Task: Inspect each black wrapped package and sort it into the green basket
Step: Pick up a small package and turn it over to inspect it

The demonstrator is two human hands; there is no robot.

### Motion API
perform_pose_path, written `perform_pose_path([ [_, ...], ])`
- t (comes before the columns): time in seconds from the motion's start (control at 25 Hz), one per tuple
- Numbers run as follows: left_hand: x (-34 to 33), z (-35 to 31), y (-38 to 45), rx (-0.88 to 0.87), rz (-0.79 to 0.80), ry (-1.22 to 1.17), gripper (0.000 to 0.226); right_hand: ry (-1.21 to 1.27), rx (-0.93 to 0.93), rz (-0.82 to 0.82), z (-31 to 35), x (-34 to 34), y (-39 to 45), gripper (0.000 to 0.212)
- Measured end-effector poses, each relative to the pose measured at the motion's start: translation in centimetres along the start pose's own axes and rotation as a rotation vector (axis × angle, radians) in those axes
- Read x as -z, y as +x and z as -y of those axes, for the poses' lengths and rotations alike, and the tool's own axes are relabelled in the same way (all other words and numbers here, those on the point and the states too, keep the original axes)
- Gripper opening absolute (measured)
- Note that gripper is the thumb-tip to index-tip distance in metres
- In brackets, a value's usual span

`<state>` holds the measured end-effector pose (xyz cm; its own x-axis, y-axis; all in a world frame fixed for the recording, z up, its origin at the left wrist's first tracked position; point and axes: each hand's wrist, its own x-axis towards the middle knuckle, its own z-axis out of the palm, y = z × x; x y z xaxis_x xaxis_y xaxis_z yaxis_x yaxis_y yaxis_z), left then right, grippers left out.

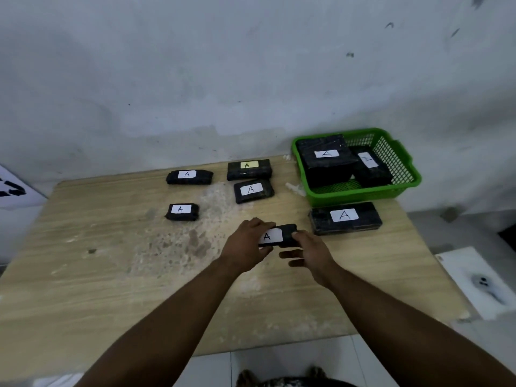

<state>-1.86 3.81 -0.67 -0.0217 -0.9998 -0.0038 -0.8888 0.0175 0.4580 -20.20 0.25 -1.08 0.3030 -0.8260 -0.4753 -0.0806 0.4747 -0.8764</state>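
A small black wrapped package [282, 235] with a white "A" label is held over the table between both hands. My left hand [247, 245] grips its left end, and my right hand [310, 251] pinches its right end with the thumb on top. The green basket [363, 192] stands at the table's back right and holds two black packages [325, 160], [370, 166]. A long black package [346, 217] lies just in front of the basket. Several more labelled packages lie further back: [190, 177], [249, 169], [252, 190], [182, 212].
The wooden table [111, 261] has a pale scuffed patch in its middle. A grey wall runs close behind it. A white board [474, 280] lies on the floor at the right, and a printed sheet [14, 188] shows at the far left.
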Motion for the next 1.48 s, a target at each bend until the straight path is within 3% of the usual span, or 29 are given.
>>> perform_pose_path([
  [0.16,-0.7,-1.5,-0.1,0.040,-0.083,-0.295,0.052,-0.007,0.001,-0.093,-0.1,2.0,0.0,0.022],
  [0.28,-0.7,-2.0,-0.4,0.325,-0.171,-0.827,0.033,0.039,-0.020,-0.136,-0.2,3.3,-0.1,0.024],
  [0.4,0.1,-2.4,-0.7,0.565,-0.105,-1.254,0.032,0.082,-0.022,-0.137,-0.3,3.8,-0.5,0.025],
  [0.88,-0.3,-2.7,-1.8,0.535,-0.165,-1.217,0.020,0.216,0.018,-0.029,-0.1,3.8,-1.2,0.021],
  [1.04,-1.3,-4.4,-2.0,0.592,-0.167,-1.247,0.021,0.206,0.083,-0.015,-0.6,2.9,-0.9,0.043],
  [1.24,-2.0,-6.0,-1.9,0.673,-0.177,-1.303,0.017,0.170,0.144,-0.082,-0.5,2.8,-0.4,0.050],
  [1.48,-1.6,-6.4,-1.4,0.761,-0.148,-1.301,0.032,0.103,0.173,-0.065,-0.7,2.9,-0.4,0.054],
])
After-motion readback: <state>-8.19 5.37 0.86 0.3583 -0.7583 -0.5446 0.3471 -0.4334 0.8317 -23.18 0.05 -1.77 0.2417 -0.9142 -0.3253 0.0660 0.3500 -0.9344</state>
